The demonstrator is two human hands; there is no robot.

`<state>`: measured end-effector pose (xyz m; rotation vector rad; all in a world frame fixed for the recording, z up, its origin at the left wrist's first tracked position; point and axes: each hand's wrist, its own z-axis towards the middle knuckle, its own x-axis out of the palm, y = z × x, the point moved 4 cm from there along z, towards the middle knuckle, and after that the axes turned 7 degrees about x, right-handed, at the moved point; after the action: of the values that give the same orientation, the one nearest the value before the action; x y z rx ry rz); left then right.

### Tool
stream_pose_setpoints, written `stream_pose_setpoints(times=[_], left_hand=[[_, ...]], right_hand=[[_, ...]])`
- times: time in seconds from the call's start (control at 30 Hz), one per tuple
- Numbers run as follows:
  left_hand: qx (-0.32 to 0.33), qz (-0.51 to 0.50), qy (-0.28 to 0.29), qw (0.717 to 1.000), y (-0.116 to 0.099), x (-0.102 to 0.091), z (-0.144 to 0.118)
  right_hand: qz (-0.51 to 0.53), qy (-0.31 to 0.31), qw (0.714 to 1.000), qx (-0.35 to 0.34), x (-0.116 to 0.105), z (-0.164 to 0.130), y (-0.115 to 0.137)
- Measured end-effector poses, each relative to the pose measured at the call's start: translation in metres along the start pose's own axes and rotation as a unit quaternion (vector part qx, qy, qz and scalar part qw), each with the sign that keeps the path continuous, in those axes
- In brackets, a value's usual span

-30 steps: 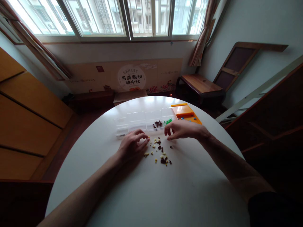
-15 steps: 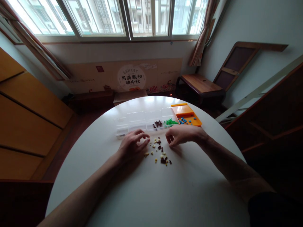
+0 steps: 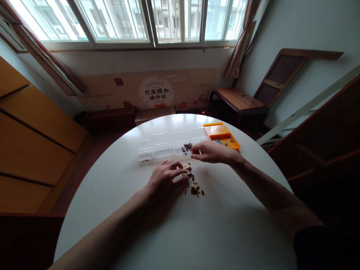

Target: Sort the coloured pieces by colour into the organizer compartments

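My left hand [image 3: 168, 174] hovers low over the left side of a scatter of small brown and yellow building-block pieces [image 3: 194, 191], its fingers apart. Part of the scatter is hidden under those fingers. Farther back, my right hand [image 3: 212, 152] is at the front rim of a clear compartment box [image 3: 164, 150], thumb and fingertips pinched together. Whatever may be between them is too small to make out. Close to these fingertips, dark brown pieces [image 3: 186, 147] lie in one compartment. The green pieces in the neighbouring compartment are mostly covered by my right hand.
An orange tray [image 3: 235, 144] with several blue pieces [image 3: 226, 144] stands at the right end of the clear box. Everything rests on a round white table [image 3: 118, 225]. Beyond the table are a wooden stool [image 3: 239, 98] and a printed panel [image 3: 112, 90] under the window.
My right hand has moved back and left, from beside the scattered pieces to the box rim near the brown pieces. My left hand has shifted right and nearer, over the scatter.
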<state>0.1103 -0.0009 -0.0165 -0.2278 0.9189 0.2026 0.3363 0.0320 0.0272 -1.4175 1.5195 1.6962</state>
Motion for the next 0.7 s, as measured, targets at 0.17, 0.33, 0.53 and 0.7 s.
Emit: stream_pose_setpoints(times=[0.17, 0.33, 0.53, 0.7], left_hand=[[-0.024, -0.002, -0.005, 1.0, -0.002, 0.003, 0.002], [-0.029, -0.013, 0.015, 0.999, -0.003, 0.006, 0.0], [-0.041, -0.021, -0.023, 0.999, 0.001, 0.005, -0.001], [-0.105, -0.05, -0.098, 0.988, 0.015, -0.004, -0.003]], right_hand=[[0.042, -0.139, 0.989, 0.038, 0.003, 0.012, -0.01], [0.037, -0.171, 0.982, 0.067, 0.005, 0.013, -0.016], [0.059, -0.173, 0.983, 0.0, 0.001, 0.011, -0.011], [0.104, -0.035, 0.983, -0.15, 0.013, 0.004, 0.008]])
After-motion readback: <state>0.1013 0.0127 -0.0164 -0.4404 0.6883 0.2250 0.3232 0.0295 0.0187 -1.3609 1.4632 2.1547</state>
